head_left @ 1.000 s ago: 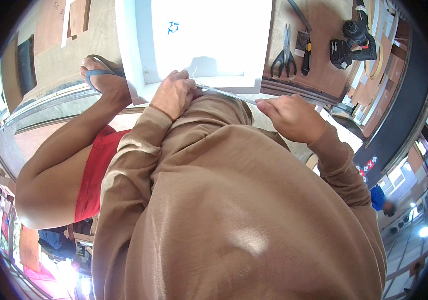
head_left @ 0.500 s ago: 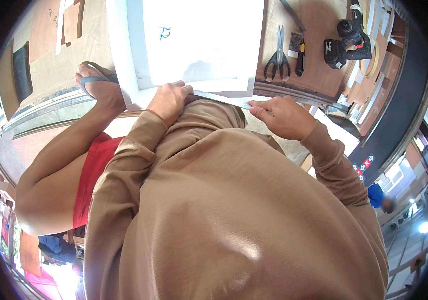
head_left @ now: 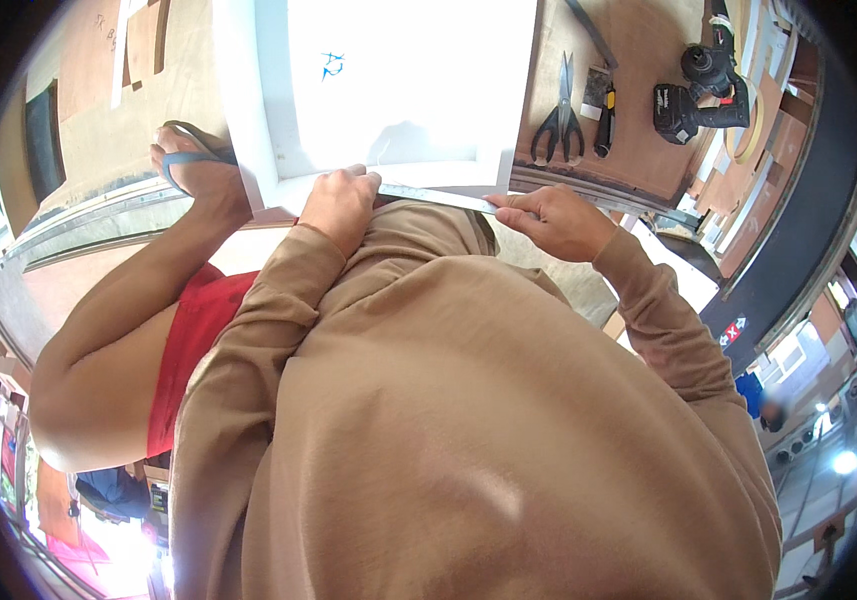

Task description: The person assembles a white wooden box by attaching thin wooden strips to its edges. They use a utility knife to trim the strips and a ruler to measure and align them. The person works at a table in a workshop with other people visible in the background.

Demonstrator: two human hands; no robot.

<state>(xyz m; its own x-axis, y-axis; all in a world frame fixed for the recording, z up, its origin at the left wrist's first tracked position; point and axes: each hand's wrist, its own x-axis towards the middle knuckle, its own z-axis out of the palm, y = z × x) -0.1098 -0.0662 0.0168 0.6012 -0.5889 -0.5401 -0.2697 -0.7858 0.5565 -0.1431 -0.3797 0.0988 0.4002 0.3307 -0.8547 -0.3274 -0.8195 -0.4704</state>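
Observation:
A white open box or frame (head_left: 488, 172) with a blue handwritten mark on its bright inner panel stands in front of me. A flat, thin silver metal strip (head_left: 436, 197), perhaps a file or ruler, lies along its near edge. My right hand (head_left: 554, 222) pinches the strip's right end between thumb and fingers. At the other end, my left hand (head_left: 339, 204) is closed with its fingers curled over the box's near edge and the strip. Whether the left fingertips grip the strip or press it is partly hidden.
Black-handled scissors (head_left: 558, 130), a yellow-and-black utility knife (head_left: 605, 120) and a black cordless drill (head_left: 698, 95) lie on the brown board (head_left: 638, 150) to the right. My sandalled foot (head_left: 191, 160) rests left of the box. A blurred person in blue (head_left: 751, 393) is far right.
My right hand has moved slightly left and the strip with it, now lying closer along the box edge. My left hand has barely shifted.

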